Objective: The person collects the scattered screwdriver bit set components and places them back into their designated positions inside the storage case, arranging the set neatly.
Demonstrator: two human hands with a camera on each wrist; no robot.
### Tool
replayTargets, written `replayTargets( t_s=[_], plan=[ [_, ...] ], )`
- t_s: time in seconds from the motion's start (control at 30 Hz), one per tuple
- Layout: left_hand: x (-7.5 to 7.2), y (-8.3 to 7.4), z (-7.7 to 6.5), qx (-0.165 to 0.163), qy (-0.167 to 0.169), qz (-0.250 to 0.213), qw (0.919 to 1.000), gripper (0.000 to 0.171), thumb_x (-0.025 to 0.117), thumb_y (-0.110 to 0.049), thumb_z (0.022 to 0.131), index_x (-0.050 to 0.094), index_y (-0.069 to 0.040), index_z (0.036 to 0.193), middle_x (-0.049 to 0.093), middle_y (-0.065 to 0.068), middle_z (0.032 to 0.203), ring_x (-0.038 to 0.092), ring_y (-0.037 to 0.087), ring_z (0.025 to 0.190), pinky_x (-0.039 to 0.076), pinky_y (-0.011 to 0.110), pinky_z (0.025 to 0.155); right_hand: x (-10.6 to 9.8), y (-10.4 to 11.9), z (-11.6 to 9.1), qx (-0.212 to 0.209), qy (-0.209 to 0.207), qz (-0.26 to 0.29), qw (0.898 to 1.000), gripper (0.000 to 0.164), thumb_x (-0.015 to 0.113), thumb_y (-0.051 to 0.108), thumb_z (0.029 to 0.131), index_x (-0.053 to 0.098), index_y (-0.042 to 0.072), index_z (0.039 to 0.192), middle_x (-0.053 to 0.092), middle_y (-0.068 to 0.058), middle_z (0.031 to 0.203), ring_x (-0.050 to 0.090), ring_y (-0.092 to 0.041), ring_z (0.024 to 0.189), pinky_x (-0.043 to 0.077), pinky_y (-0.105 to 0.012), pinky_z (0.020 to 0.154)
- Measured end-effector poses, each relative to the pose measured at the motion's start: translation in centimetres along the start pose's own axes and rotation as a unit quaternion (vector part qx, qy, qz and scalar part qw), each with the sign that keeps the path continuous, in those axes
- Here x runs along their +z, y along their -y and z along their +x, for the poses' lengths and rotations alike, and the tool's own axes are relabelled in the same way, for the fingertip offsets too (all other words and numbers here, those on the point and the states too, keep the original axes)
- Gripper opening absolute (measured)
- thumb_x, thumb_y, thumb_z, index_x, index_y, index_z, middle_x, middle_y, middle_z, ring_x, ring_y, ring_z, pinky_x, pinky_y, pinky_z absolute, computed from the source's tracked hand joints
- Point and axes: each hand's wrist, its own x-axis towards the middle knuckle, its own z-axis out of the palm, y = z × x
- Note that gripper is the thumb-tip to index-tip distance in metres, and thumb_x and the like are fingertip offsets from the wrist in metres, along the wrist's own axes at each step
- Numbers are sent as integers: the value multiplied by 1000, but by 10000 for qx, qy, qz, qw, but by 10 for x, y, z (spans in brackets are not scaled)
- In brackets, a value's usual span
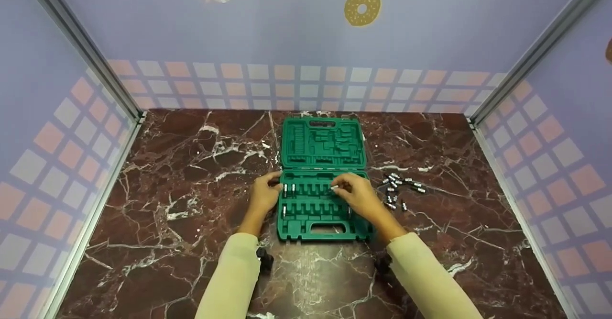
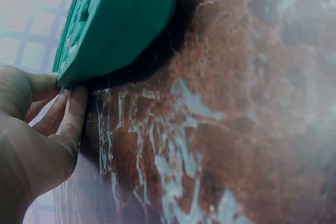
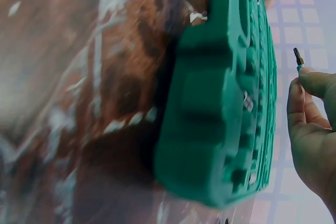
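A green plastic tool case (image 1: 294,236) lies on the table, its moulded lid (image 1: 297,142) folded back toward the wall. My left hand (image 1: 264,195) holds the case's left edge, thumb at the rim and fingers along the side, as the left wrist view shows. Over the upper row of slots, my right hand (image 1: 357,195) pinches a small bit socket (image 3: 298,57) between thumb and fingertips; its dark tip points away from the hand. Two metal sockets (image 1: 293,189) sit at the left of that row. In the lower row, one socket (image 1: 284,210) stands at the left and another (image 1: 349,211) at the right.
Right of the case, several loose bit sockets (image 1: 393,181) lie scattered on the brown marbled table (image 1: 201,271). Patterned panels (image 1: 306,32) enclose the table at the back and both sides.
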Motion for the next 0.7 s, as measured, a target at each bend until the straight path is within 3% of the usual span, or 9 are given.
replayTargets(
  t_s=[0.3, 0.7],
  plan=[
    [0, 0, -1, -18, 6, 57, 10000, 36, 69, -5, 97, 72, -13, 132, 74, 13, 120, 69, 31, 112, 55, 48, 92, 18, 11, 15, 95, 441, 43, 9990, 14, 73, 12, 96, 76, 14, 110, 73, -4, 110, 69, -18, 96, 58, -39, 82],
    [1, -2, -1, -5, -50, 15, 10000, 36, 68, -3, 96, 73, -11, 131, 75, 14, 118, 70, 31, 108, 55, 48, 91, 37, 21, 34, 63, 745, -20, 9972, 13, 72, 8, 97, 73, 8, 110, 74, -7, 107, 71, -21, 97, 59, -40, 85]
  ],
)
